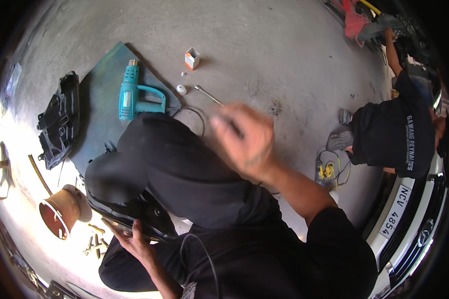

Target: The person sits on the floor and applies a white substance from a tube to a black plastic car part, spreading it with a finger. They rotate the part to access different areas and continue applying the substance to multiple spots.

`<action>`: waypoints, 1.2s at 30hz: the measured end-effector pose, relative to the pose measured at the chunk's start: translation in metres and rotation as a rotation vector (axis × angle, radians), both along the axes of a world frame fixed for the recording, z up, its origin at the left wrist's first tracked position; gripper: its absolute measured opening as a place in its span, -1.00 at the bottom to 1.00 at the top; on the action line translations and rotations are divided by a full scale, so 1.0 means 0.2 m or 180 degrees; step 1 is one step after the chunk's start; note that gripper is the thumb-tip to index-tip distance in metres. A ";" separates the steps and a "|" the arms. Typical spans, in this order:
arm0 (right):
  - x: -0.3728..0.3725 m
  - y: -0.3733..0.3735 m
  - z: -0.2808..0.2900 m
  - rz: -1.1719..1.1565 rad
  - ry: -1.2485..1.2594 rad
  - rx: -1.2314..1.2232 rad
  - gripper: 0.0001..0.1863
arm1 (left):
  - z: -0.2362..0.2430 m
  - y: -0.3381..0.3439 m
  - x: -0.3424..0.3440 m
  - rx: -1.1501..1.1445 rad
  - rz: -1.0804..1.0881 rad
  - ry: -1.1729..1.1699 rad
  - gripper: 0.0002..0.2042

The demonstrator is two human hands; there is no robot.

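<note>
Against my lap, my left hand (134,242) steadies a black plastic housing (157,217), its fingers along the near edge. My bent knee hides much of that housing. My right hand (247,139) is raised over the floor, curled and smeared by motion. Something dark shows between its thumb and fingers, too blurred to name. Beyond it, a metal rod-like tool (208,94) lies on the concrete, its near end covered by the hand. A teal heat gun (129,94) rests on a dark flat board (97,82) past my knee.
A small white bottle (181,89) and an open carton (192,59) stand ahead. Another black housing (62,119) lies at left, near a rusty metal container (60,214) and bolt-like pieces (96,244). A co-worker (394,129) crouches at right by a white car (409,214).
</note>
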State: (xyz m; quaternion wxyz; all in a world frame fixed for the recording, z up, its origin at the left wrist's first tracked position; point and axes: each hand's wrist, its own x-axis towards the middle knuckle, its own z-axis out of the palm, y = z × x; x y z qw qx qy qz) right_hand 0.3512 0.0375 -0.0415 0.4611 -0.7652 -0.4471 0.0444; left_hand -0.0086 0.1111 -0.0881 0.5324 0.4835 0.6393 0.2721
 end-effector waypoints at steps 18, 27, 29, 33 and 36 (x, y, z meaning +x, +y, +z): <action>1.14 -0.57 -1.73 -0.0126 -0.1052 -0.3626 -0.52 | 0.06 0.11 0.22 0.0204 -0.0518 0.1273 0.05; 1.17 -0.67 -1.93 -0.0928 -0.0189 -0.3077 -0.55 | 0.09 0.10 0.20 -0.0412 -0.0069 0.0781 0.13; 1.21 -0.74 -1.97 -0.1041 0.0193 -0.2983 -0.57 | 0.14 0.14 0.19 -0.0549 0.0064 0.0675 0.13; 1.18 -0.65 -1.97 -0.0920 0.0501 -0.3226 -0.60 | 0.05 0.10 0.06 -0.0387 0.0071 0.0659 0.20; 1.27 -0.67 -1.93 -0.0372 -0.0113 -0.3072 -0.67 | -0.01 0.12 0.00 -0.0264 -0.0079 0.0661 0.25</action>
